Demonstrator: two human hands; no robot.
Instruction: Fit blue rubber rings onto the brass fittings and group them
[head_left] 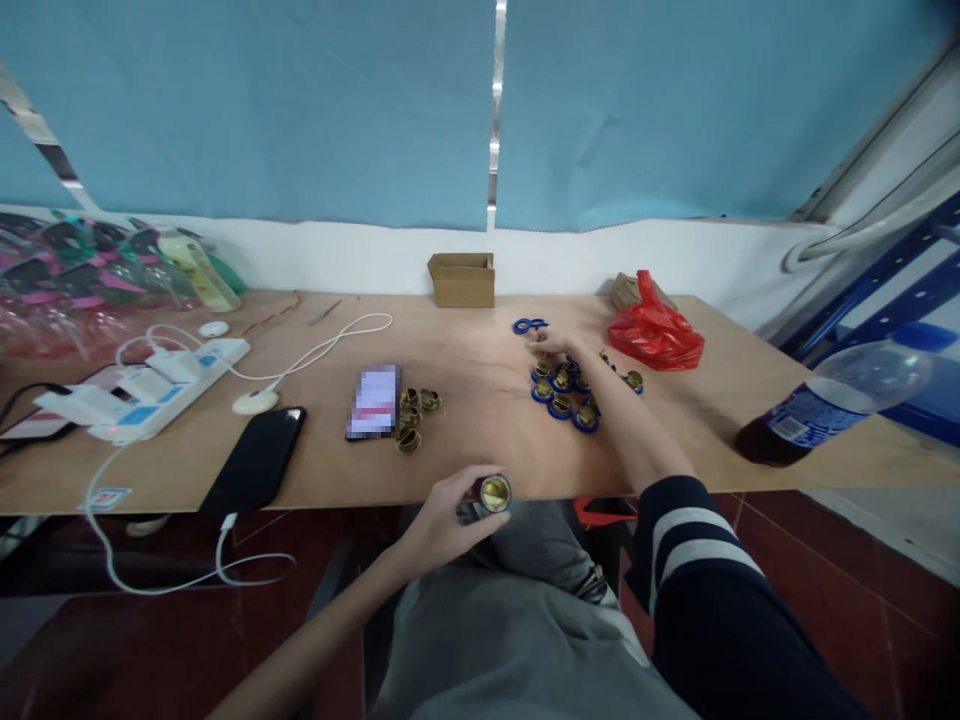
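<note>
My left hand (446,525) is closed around a small round gold-coloured metal piece (495,493) with a dark rim, held between thumb and fingers just off the table's front edge. Farther out, my right hand (553,343) reaches over the table with its fingers curled together beside some blue rings (529,325); what lies between the fingertips is too small to make out. Under my right forearm is a group of several gold-coloured pieces with blue rims (561,405). Several more gold-coloured pieces (409,418), without blue rims, lie to the left, beside a lit phone (373,402).
A cardboard box (463,280) stands at the back. To the right are a red plastic bag (656,335) and a large cola-coloured drink bottle (817,410), tilted in view. Leftward lie a dark phone (259,460), a power strip (169,390) with white cables, and clear spray bottles (82,310).
</note>
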